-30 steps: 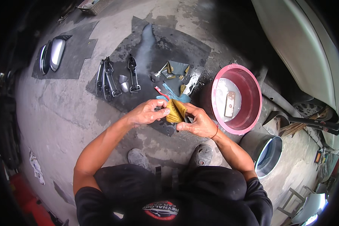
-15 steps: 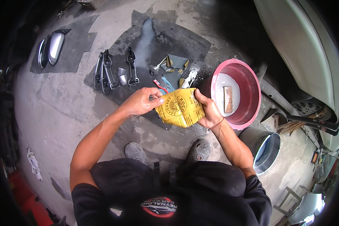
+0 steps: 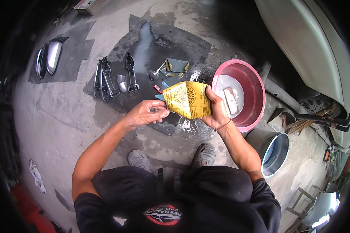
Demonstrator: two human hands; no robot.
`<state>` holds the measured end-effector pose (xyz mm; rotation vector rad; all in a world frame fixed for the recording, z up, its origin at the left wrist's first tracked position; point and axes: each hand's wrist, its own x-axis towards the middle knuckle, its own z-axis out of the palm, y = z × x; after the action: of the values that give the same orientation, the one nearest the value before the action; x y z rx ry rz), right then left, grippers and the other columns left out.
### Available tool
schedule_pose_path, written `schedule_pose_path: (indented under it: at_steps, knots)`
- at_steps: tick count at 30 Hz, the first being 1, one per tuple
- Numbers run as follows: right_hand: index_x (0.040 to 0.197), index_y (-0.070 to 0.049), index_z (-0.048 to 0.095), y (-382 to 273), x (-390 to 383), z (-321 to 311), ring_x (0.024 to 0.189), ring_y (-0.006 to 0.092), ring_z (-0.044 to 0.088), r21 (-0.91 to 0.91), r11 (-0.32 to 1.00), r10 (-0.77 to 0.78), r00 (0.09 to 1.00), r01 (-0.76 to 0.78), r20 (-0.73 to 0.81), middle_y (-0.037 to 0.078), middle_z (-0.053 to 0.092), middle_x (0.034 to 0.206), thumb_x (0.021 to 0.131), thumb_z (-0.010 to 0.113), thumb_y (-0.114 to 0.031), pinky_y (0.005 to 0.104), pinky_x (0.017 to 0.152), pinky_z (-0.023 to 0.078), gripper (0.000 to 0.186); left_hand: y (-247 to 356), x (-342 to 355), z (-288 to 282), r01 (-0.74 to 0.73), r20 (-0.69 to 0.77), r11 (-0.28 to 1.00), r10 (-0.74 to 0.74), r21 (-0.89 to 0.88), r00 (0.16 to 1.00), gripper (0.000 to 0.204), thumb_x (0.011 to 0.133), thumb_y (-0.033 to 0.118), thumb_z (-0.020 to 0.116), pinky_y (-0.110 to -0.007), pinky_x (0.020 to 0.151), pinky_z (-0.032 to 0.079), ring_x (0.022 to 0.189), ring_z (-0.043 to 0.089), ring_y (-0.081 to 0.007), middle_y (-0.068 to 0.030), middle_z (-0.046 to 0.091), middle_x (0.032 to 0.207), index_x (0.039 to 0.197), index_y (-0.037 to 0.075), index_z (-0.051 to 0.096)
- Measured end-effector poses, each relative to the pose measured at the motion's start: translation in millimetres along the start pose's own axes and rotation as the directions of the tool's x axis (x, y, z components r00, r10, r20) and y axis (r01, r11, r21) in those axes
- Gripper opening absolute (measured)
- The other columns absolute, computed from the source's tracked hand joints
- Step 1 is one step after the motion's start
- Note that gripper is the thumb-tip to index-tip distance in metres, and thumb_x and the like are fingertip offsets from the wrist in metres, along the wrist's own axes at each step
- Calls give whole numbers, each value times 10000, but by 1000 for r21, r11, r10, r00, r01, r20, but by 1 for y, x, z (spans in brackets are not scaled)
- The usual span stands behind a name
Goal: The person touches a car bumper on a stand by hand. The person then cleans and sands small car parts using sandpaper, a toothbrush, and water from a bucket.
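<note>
A: What writing shows?
B: Most is on the yellow sheet (image 3: 188, 100): dark lettering, a round emblem and rows of small print (too fine to make out here). Its big letters lie turned sideways. The black shirt (image 3: 225, 207) bears a red-and-white emblem (image 3: 162, 214), lettering upside down.
A: Which way does the sheet point?
B: Printed face up, long axis running roughly left to right between the hands. It is held in the air over the near part of the dark mat (image 3: 182, 42).
A: And each grip?
B: The right hand (image 3: 217, 110) is closed on the sheet's right end, thumb at the upper edge. The left hand (image 3: 144, 113) has bent fingers at the lower left corner; I can't tell whether that grip is pinching it.
A: What's around?
B: A pink basin (image 3: 256, 93) beside the right hand, holding whitish liquid and a pale block (image 3: 230, 100). Dark folded sheets (image 3: 177, 65) lie on the mat beyond.
</note>
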<state>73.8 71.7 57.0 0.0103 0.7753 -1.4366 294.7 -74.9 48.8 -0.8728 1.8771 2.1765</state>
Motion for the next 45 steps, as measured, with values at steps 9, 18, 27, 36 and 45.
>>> schedule_pose_path:
  at_steps: [9,18,27,36,45]
  knots:
    - [1399,-19,405,18,-7,9,1178,207,537,-488,853,-152,982,187,111,108,564,1262,967,549,-405,383,1017,414,597,33,3,34,-122,-21,938,136,324,990,293,889,225,677,-292,748,495,808,620,-136,-51,684,881,1053,-17,663]
    - [1111,-7,636,-61,-28,-4,699,77,581,-892,368,-423,902,262,90,12,658,848,1004,509,-343,240,611,453,375,46,-20,3,-220,89,940,250,-262,964,695,754,-7,709,-281,896,445,960,519,-129,-90,557,1100,1375,52,403]
    - [954,-16,710,-73,69,-181,922,408,659,-718,-552,-414,887,-425,-206,266,670,933,827,583,-289,454,851,513,327,61,-18,0,-414,-121,836,482,359,868,717,827,-29,660,-303,937,479,1096,599,-147,-105,608,1233,1461,56,336]
    - [1060,-52,698,-92,-10,-47,751,293,670,-996,65,-721,693,63,-3,177,698,843,906,565,-247,375,719,497,281,56,-13,21,-310,-298,675,627,670,720,237,820,72,731,-292,756,507,829,670,-190,-103,639,935,983,61,558]
    - [1302,-167,594,18,-30,36,1063,314,512,-663,-425,-391,536,616,748,103,526,1229,482,736,-45,442,906,418,842,59,3,46,-388,-293,714,630,583,719,701,761,-9,678,-391,769,495,861,643,-331,-146,626,913,1361,21,317]
